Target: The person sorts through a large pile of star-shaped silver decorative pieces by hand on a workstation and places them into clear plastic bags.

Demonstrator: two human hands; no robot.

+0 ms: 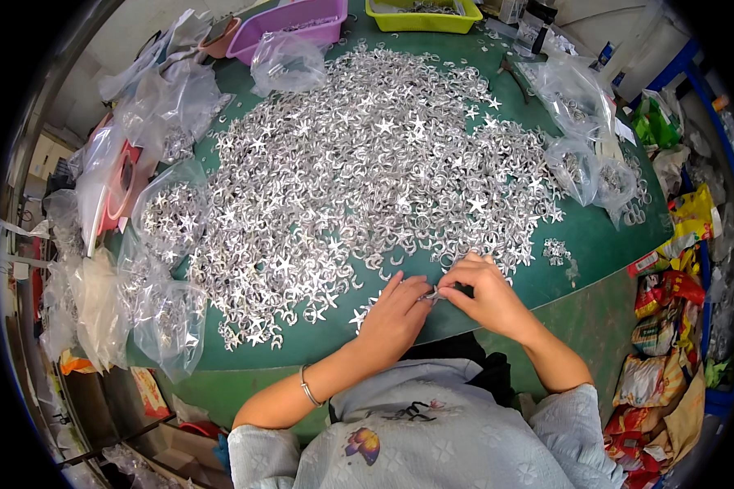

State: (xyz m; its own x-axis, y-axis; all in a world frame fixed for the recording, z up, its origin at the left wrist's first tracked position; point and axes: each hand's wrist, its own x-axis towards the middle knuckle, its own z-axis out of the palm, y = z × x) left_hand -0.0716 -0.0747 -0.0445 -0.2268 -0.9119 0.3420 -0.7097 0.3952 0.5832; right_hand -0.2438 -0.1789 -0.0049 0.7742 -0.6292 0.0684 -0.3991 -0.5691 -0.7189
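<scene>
A broad heap of small silver metal pieces (367,155), star-shaped and crescent-shaped, covers the green tabletop (334,352). At the near edge of the heap, my right hand (488,295) pinches a small silver metal piece (435,296) between thumb and fingertips. My left hand (394,316) comes up to that piece from the other side, with its fingers bent and close together. Its fingertips meet at the piece, whose exact shape is mostly hidden by my fingers. Loose star pieces (357,319) lie beside my left hand.
A purple basket (289,33) and a yellow-green tray (422,22) stand at the far edge. Clear plastic bags of metal pieces (170,314) line the left side, with more bags (575,167) at the right. Colourful packets (656,326) hang or lie beyond the right edge.
</scene>
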